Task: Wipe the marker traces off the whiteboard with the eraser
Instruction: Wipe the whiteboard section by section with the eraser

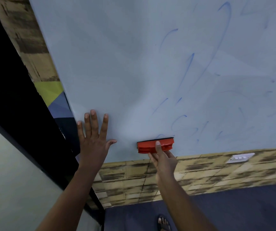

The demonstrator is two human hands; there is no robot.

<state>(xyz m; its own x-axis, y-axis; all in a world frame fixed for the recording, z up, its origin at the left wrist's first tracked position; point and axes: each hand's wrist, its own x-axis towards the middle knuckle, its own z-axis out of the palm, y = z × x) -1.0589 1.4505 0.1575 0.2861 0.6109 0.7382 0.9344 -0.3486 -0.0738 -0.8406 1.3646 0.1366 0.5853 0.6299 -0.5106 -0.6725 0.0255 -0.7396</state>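
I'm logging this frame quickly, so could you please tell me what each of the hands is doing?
Left hand: open, fingers spread flat on the whiteboard.
Right hand: gripping the red eraser against the whiteboard.

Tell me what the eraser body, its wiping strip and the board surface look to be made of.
Eraser: the orange-red body looks like moulded hard plastic, with ridged grooves and a dull sheen. Its wiping strip: a thin dark edge against the board, probably felt or foam; too thin to tell. Whiteboard: smooth pale sheet, likely a glossy coated panel, since blue marker traces smear faintly across it.
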